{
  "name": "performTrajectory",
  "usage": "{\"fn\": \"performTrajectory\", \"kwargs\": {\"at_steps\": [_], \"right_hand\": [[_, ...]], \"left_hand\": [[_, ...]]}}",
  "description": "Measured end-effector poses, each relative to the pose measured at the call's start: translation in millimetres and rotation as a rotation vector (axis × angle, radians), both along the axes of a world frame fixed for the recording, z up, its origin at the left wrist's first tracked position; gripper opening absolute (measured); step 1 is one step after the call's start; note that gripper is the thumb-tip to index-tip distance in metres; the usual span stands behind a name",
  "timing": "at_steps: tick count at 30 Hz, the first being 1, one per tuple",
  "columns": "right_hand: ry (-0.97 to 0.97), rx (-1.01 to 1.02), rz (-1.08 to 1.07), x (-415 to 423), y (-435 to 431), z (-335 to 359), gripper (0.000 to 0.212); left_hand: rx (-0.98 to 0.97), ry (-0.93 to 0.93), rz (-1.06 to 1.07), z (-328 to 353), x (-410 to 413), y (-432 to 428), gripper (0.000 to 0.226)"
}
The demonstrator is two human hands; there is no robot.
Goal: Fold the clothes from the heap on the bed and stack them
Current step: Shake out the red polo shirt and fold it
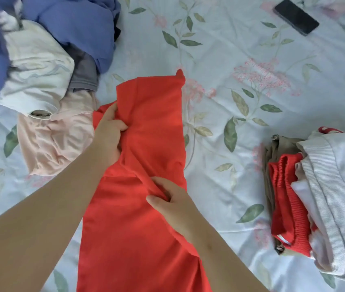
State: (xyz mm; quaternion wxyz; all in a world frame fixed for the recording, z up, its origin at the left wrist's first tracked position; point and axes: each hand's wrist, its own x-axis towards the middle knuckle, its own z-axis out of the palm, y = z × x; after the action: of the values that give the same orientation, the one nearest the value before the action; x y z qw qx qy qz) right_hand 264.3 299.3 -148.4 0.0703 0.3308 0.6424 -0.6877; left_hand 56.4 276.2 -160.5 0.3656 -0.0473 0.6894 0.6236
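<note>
- Head view: the red garment (146,127) is laid lengthwise on the bed (220,49), between the heap (41,60) at the upper left and the stack (314,197) at the right
- A bunch of cloth at its left edge is clutched in the curled fingers of the left hand (110,133); a ridge near the middle is pinched by the right hand (171,205) between thumb and fingers
- Creases are seen running diagonally between the two grips; if a fold is made over them, wrinkles are likely to be locked in and a lumpy bundle produced
- The garment's left edge is touching the pink piece at the foot of the heap; that piece could be dragged along or caught in the fold if the cloth is pulled leftwards
- The far end is bunched into a peak; a skewed fold is to be expected unless it is flattened first
- The near end is cut off by the frame, so whether it hangs off the bed cannot be told; if it does, the cloth could be pulled down once released
- The stack's layers are seen offset; it could be toppled if the garment is set on it off-centre
- The phone (295,16) is lying well apart and is unlikely to be disturbed
</note>
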Motion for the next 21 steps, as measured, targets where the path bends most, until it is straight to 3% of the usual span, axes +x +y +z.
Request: {"fn": "performTrajectory", "kwargs": {"at_steps": [6,12,16,19,21], "right_hand": [[-0.181,0.170,0.265,-20.9,-54.1,-21.5,0.040],[-0.437,0.605,0.474,12.2,-70.4,-36.7,0.045],[-0.565,0.732,0.337,35.4,-74.5,-41.5,0.026],[-0.532,0.668,0.205,39.9,-86.1,-38.2,0.016],[-0.471,0.620,0.237,38.2,-99.7,-32.1,0.014]], "left_hand": [[-0.287,-0.055,-0.039,-37.8,-35.2,-56.8,0.064],[-0.333,0.133,-0.131,-42.0,-30.8,-61.0,0.056],[-0.285,0.095,0.021,-44.1,-21.2,-71.0,0.017],[-0.332,0.091,-0.172,-41.9,-3.0,-76.1,0.066],[-0.389,0.202,-0.246,-41.6,7.2,-85.6,0.073]]}}
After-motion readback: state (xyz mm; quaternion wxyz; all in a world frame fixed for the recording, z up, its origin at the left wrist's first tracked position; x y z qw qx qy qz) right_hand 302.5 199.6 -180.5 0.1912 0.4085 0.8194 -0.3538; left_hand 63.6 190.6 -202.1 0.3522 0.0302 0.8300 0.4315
